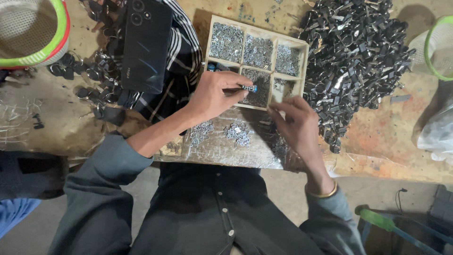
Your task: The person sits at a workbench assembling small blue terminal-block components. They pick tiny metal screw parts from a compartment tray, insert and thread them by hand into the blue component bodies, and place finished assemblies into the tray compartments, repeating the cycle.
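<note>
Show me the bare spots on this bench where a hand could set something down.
Bare wood lies right of the black parts pile, toward the green-rimmed basket, and on the left below the white basket. It is crowded around the divided tray, the phone, and both hands.

Dim, soft light; slight blur.

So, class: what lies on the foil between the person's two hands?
In the head view, between the left hand and right hand, a small heap of silvery metal bits lies on the foil sheet.
</note>
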